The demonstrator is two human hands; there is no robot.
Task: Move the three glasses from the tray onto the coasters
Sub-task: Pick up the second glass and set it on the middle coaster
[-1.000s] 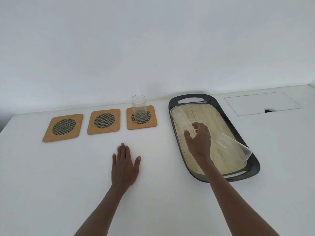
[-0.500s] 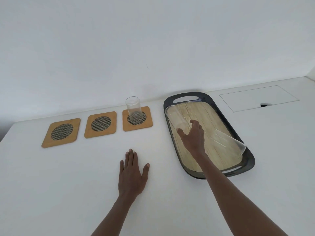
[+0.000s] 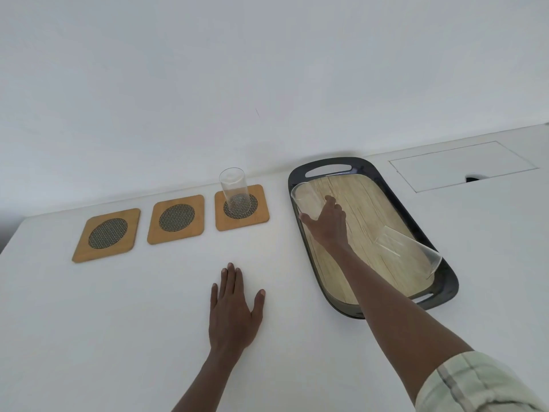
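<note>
Head view: the right hand (image 3: pixel 328 224) has just closed its fingers (image 3: pixel 329 200) round the second glass (image 3: pixel 306 203) on the tray (image 3: pixel 383 185) (half a second back they were merely reaching), so lifting comes next. Leftward lies open table; two coasters (image 3: pixel 176 219) wait beyond. Left hand (image 3: pixel 234 310) rests flat, fingers spread.

Three glasses (image 3: pixel 233 187), three coasters (image 3: pixel 176 218), one tray (image 3: pixel 445 281).

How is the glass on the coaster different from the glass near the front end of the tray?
The glass on the coaster stands upright; the front tray glass lies tilted on its side. The first rests on the right coaster, already moved; the second is in the tray, away from both hands. Both are clear and empty.
</note>
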